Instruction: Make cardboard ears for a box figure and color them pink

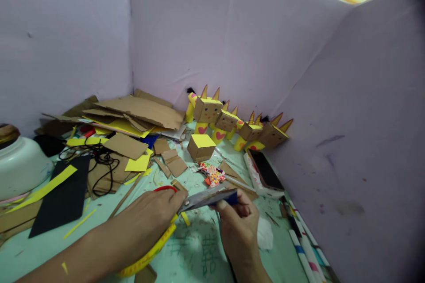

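Note:
My left hand is closed round the red handle of a pair of scissors, whose blades point right. The blades lie against a small dark blue piece, which looks like paper or card. Thumb and fingers of my right hand pinch this piece. A yellow strip with markings, like a tape measure, hangs under my left hand and wrist; whether I hold it I cannot tell. Just beyond the blades lie a patterned fabric bow and a cardboard box with a yellow top.
Several horned cardboard figures stand along the back wall. Cardboard sheets, black cord, a black sheet and yellow scraps cover the left. A white pot is far left. At right are a phone and marker pens.

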### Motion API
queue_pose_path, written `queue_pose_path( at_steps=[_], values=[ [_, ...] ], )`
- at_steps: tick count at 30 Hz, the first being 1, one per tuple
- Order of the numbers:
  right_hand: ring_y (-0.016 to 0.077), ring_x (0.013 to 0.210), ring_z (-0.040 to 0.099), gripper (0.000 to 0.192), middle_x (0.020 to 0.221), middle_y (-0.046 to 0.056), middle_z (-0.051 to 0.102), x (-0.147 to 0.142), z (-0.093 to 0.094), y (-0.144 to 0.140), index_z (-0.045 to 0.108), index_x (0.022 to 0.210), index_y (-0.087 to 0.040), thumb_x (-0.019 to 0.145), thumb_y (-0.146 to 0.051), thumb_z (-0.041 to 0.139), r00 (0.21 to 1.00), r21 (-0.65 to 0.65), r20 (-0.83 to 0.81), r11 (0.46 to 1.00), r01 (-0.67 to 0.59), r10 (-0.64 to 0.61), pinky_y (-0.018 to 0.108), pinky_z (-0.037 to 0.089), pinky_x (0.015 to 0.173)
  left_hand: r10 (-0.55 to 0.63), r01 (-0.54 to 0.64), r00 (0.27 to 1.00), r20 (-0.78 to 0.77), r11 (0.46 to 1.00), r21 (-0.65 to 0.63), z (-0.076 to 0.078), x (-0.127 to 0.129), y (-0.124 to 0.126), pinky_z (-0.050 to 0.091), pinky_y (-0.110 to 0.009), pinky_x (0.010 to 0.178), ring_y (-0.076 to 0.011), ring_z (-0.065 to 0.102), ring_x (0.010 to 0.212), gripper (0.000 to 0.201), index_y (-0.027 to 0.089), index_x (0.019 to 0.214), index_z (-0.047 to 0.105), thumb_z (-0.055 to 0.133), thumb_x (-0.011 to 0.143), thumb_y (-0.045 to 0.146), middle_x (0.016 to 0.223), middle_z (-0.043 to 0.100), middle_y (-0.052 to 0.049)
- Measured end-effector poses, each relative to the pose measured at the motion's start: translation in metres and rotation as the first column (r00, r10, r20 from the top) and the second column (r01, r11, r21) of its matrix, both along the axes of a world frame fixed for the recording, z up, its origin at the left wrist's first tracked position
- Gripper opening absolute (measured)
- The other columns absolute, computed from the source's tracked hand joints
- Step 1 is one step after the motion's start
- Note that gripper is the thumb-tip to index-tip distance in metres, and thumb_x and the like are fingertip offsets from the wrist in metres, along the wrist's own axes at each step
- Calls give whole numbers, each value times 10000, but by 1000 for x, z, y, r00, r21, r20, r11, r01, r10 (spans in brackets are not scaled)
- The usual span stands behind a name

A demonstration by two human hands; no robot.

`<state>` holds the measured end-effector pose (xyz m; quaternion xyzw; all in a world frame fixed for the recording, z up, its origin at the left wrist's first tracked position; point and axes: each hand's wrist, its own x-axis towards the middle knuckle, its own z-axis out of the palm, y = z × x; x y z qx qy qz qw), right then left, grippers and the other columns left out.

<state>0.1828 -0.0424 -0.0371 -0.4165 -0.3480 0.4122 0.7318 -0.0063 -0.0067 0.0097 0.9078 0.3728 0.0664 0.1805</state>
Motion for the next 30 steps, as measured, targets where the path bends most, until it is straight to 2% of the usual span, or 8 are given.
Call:
queue_pose_path(
  at_steps=[4,11,18,25,30],
  values=[
    [147,586,575,141,629,4,653,-1,-8,1,690,720,-168,608,-219,758,997,-9,72,1000,-28,28,249,478,554,10,-10,1000,3,1000,-19,-1,0,1,441,-318,742,-225,604,879,465,214,1107,521,339,736,1,977,627,-76],
    [150,582,572,137,628,-1,655,-1,-8,0,687,724,-175,614,-234,742,996,-33,66,997,-64,67,245,454,545,-32,47,988,-153,994,98,1,2,0,443,-372,666,-280,618,803,563,183,1175,500,364,678,-44,921,641,-103],
    [143,572,561,98,611,-5,653,0,-8,1,681,688,-169,602,-177,726,996,-39,68,997,-59,62,252,470,565,-20,44,990,-142,985,168,-2,1,-1,436,-337,635,-249,627,728,539,180,1124,522,334,687,-73,823,635,-87],
    [128,536,530,74,575,-21,618,1,-8,0,665,659,-175,605,-184,716,995,-39,82,998,-49,52,237,455,532,-40,64,985,-170,988,138,-3,0,1,423,-313,623,-236,624,716,547,202,1132,516,345,685,-63,861,651,-68],
    [123,530,513,75,567,-24,595,1,-7,1,652,634,-173,587,-173,710,994,-38,110,999,-22,26,243,461,538,-61,70,988,-139,996,59,2,-2,1,413,-332,657,-251,617,771,538,203,1165,500,355,706,-37,909,652,-71]
  ],
)
